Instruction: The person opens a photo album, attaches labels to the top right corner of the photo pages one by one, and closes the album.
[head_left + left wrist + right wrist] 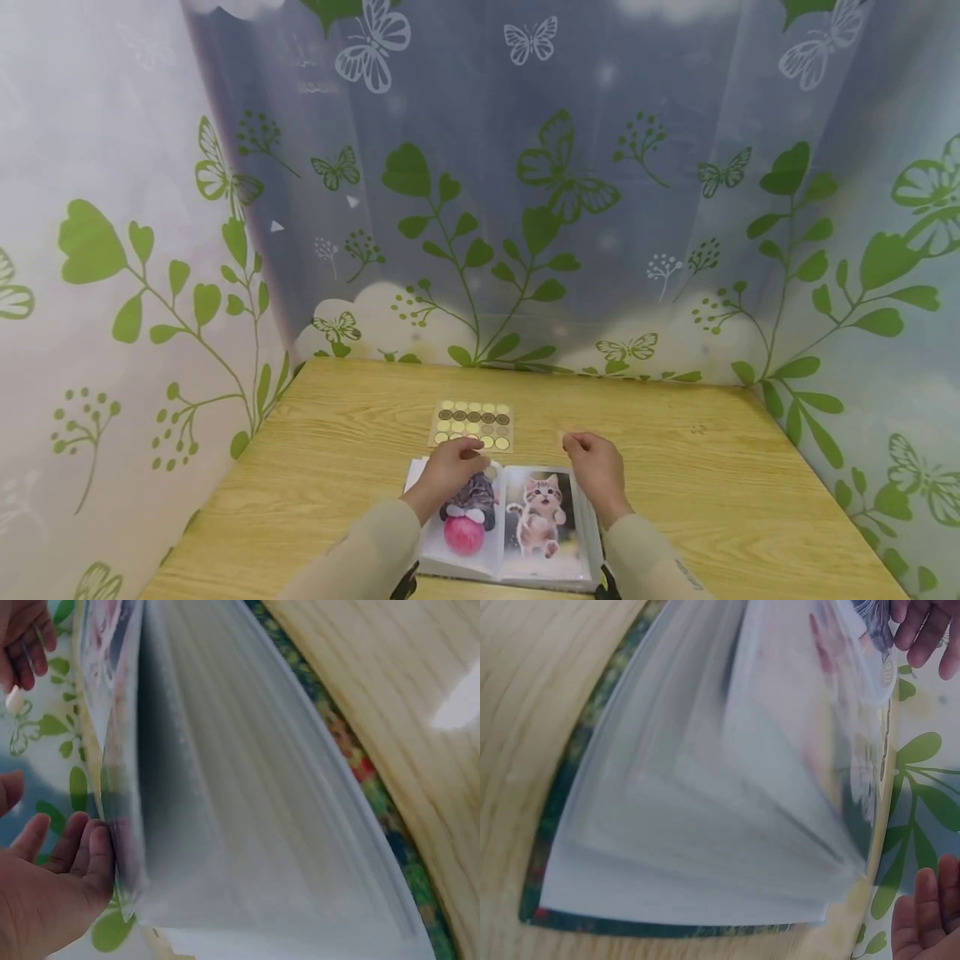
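Your open album [501,533] lies on the counter [712,475] in front of you, its clear-pocket pages spread and its patterned green cover showing along the edges in both wrist views. The left page carries a photo of a striped cat with a pink ball [464,535]; the right page carries a photo of a kitten [542,521] standing upright. Your left hand [447,469] is over the upper part of the left page, hiding some of the cat. Its grip is loose, with the thumb apart from the lightly bent fingers. Just beside the fingertips, a pale round sticker [491,472] sits near the page's top inner corner.

Your right hand [597,468] is at the album's upper right corner, thumb and forefinger close together in a narrow grip. A small pale spot shows at the fingertips, but you cannot tell whether anything is pinched there. Beyond the album lies a sticker sheet [488,429] with rows of cream and dark brown rounds, its near edge partly covered by your left hand.
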A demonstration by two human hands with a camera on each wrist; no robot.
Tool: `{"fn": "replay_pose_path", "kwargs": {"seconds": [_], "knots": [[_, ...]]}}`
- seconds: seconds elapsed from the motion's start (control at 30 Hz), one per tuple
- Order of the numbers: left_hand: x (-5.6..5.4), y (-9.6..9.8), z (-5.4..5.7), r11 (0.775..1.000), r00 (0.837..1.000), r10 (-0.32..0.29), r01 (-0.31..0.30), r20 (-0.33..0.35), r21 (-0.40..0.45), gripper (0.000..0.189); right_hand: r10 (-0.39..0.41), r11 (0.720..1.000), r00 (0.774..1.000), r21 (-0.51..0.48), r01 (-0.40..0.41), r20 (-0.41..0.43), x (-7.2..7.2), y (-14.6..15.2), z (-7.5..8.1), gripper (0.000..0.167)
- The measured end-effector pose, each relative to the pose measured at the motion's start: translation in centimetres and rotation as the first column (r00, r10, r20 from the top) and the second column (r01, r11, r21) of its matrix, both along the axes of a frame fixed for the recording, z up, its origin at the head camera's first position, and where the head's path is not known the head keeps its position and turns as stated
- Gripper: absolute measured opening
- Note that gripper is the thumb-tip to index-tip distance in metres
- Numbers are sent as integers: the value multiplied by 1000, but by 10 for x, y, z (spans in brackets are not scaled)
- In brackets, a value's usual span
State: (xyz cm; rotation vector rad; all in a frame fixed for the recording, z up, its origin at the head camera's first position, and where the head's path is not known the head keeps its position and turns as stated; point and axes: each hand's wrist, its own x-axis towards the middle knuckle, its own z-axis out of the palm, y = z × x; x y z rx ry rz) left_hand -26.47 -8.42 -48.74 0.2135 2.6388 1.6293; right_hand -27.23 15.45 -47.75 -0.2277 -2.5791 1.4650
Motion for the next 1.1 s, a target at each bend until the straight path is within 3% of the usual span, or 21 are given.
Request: {"fn": "replay_pose_path", "kwargs": {"seconds": [0.13, 0.23, 0.3, 0.37, 0.47, 0.6, 0.8, 0.87, 0.93, 1.1], "knots": [[8, 3, 0, 981, 992, -129, 125, -18, -148, 42, 6, 1000, 1000, 30, -6, -9, 0, 2, -1, 28], [15, 6, 0, 939, 973, -229, 209, -43, -274, 45, 9, 999, 1000, 46, -8, -10, 0, 3, -2, 27], [21, 9, -1, 880, 957, -285, 238, -56, -412, 48, 11, 998, 1000, 58, -10, -16, 0, 4, -2, 26], [27, 12, -1, 803, 942, -327, 237, -72, -546, 56, 13, 998, 1000, 66, -12, -25, 1, 4, -2, 25], [36, 16, -1, 704, 935, -352, 235, -42, -670, 71, 17, 995, 998, 101, -11, -57, 1, 4, -3, 24], [44, 20, -6, 644, 936, -353, 238, -7, -727, 85, 33, 990, 997, 139, -22, -76, 2, 5, -4, 23], [49, 22, -15, 539, 927, -373, 187, -34, -821, 93, 67, 982, 996, 180, -56, -60, 5, 6, -7, 23], [50, 22, -17, 520, 926, -376, 175, -40, -836, 92, 79, 975, 995, 211, -63, -68, 5, 7, -8, 23], [50, 22, -18, 515, 926, -376, 170, -44, -840, 92, 90, 967, 993, 246, -67, -82, 6, 9, -9, 22], [49, 20, -17, 532, 928, -372, 205, -10, -822, 92, 141, 938, 986, 330, -106, -86, 6, 12, -14, 21]]}}
